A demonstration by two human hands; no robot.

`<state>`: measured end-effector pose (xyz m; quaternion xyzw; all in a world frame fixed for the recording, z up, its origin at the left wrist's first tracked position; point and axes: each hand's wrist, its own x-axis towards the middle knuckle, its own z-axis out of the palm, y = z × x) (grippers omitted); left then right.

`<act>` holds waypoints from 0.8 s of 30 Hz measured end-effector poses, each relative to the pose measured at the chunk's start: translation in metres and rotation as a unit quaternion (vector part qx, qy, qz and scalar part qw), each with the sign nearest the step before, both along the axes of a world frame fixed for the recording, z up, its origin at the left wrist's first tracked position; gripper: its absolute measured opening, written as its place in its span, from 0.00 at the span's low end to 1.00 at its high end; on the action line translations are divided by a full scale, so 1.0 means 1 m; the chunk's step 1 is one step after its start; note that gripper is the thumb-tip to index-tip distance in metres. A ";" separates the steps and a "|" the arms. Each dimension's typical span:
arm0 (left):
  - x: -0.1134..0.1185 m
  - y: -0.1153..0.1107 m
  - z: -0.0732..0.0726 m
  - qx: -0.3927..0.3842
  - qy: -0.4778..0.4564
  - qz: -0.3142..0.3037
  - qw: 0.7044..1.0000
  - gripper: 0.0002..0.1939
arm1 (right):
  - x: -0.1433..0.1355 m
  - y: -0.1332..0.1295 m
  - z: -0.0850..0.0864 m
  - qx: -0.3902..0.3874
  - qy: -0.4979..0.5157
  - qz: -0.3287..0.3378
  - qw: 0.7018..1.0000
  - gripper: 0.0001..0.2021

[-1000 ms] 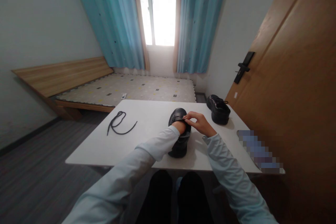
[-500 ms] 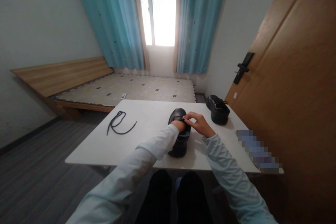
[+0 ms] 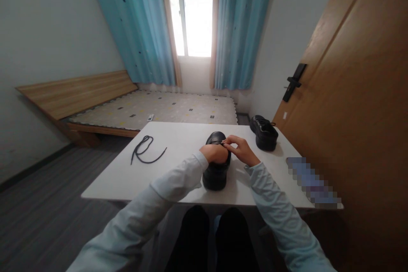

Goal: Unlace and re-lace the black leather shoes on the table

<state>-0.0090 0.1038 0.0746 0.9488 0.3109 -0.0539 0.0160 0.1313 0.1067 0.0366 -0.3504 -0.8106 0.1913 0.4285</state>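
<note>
A black shoe [image 3: 215, 179] stands on the white table in front of me, toe pointing away and heel towards me. Across its opening lies my left hand [image 3: 215, 153], its fingers hidden down in the shoe and behind the hand. From the right side, my right hand [image 3: 237, 146] pinches a thin dark shoelace [image 3: 218, 142] at the front of the opening, thumb and forefinger together. A loose black shoelace [image 3: 143, 153] lies curled on the left of the table. At the back right sits a second black shoe [image 3: 266, 135] with its lace in.
The white table [image 3: 114, 182] has its near edge just before my knees. A blurred-out flat object [image 3: 312, 182] lies along its right edge. Beyond stands a bed [image 3: 178, 108] with a small white item [image 3: 150, 117] on it. A wooden door [image 3: 357, 93] is close on the right.
My left hand has turned and shifted slightly left over the shoe, its wrist now farther from the heel. The right hand keeps its pinch in nearly the same place.
</note>
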 end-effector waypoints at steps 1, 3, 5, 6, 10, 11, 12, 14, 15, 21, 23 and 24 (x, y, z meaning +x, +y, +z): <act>-0.003 -0.008 0.009 -0.007 0.017 -0.008 1.000 0.06 | 0.000 0.000 0.000 -0.001 0.001 0.001 1.000 0.07; -0.010 -0.024 0.028 -0.010 0.038 -0.017 0.999 0.10 | 0.000 0.000 -0.001 -0.004 0.001 0.003 1.000 0.07; -0.016 -0.039 0.045 -0.009 0.073 -0.003 0.997 0.14 | 0.000 0.001 -0.001 -0.009 0.002 0.003 1.000 0.07; -0.018 -0.046 0.053 -0.013 0.077 0.015 0.997 0.16 | 0.000 0.000 -0.002 -0.010 0.004 0.003 1.000 0.07; -0.028 -0.070 0.069 -0.014 0.042 0.115 0.992 0.20 | -0.001 0.000 -0.001 -0.012 0.011 0.001 1.000 0.07; -0.030 -0.075 0.069 -0.011 0.036 0.122 0.992 0.19 | -0.001 -0.001 -0.001 -0.012 0.011 0.000 1.000 0.07; -0.032 -0.080 0.067 -0.006 0.031 0.122 0.992 0.19 | 0.000 -0.001 -0.001 -0.011 0.010 -0.001 1.000 0.07; -0.035 -0.087 0.060 0.009 0.015 0.112 0.994 0.18 | 0.000 -0.001 0.000 -0.010 0.009 -0.001 1.000 0.06; -0.037 -0.090 0.055 0.019 0.006 0.107 0.994 0.17 | 0.000 -0.001 0.000 -0.010 0.008 -0.002 1.000 0.06; -0.039 -0.091 0.027 0.049 -0.020 0.116 0.992 0.13 | 0.000 -0.002 0.000 -0.012 0.007 -0.006 1.000 0.06; -0.039 -0.090 0.023 0.058 -0.032 0.119 0.991 0.14 | 0.000 -0.002 0.000 -0.013 0.008 -0.006 1.000 0.06; -0.038 -0.090 0.022 0.067 -0.041 0.120 0.990 0.15 | 0.000 -0.002 0.000 -0.013 0.008 -0.006 1.000 0.06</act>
